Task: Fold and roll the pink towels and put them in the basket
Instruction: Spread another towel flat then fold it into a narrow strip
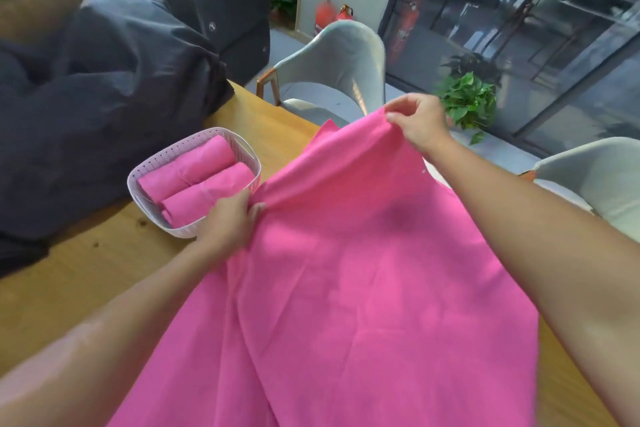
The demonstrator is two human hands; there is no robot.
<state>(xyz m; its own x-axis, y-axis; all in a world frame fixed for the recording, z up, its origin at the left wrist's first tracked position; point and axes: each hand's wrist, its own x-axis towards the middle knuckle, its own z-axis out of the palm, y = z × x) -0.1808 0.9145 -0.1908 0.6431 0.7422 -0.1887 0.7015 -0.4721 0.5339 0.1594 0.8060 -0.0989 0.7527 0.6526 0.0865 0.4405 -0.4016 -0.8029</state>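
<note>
Towel point(363, 270) thin, limp, light; left hand point(232, 218) and right hand point(419, 121) each pinch its far edge, grip tight.

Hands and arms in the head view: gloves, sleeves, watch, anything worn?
Nothing worn that shows. The left hand and right hand are bare, with no gloves, and no rings are visible. Both forearms are bare up to the frame edge: no sleeves, watch, straps, bands or markers in view.
</note>
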